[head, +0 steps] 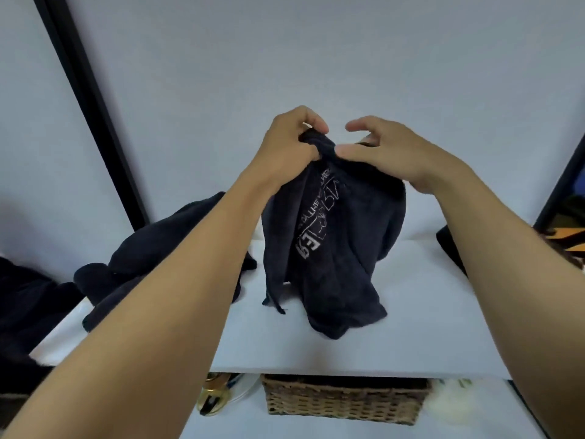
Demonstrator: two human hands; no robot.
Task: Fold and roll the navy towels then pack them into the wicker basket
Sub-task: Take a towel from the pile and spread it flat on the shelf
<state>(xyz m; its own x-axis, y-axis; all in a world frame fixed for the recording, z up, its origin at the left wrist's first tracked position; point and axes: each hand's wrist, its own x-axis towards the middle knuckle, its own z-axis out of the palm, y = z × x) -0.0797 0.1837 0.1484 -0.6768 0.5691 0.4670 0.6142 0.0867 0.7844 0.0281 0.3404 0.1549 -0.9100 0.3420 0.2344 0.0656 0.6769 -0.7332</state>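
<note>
A left hand (291,141) grips the bunched top of a lettered navy towel (335,255) hanging down onto a white table (427,312), the right hand (389,150) beside it loosely spread with its thumb touching the cloth, a heap of navy towels (152,248) under the left forearm, and a wicker basket (342,403) far below both hands, half hidden by the table edge.

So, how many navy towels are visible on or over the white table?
2 for certain: a printed towel hangs from the left hand, its lower end on the table; a crumpled heap lies at the table's left side. The heap may hide more.
</note>
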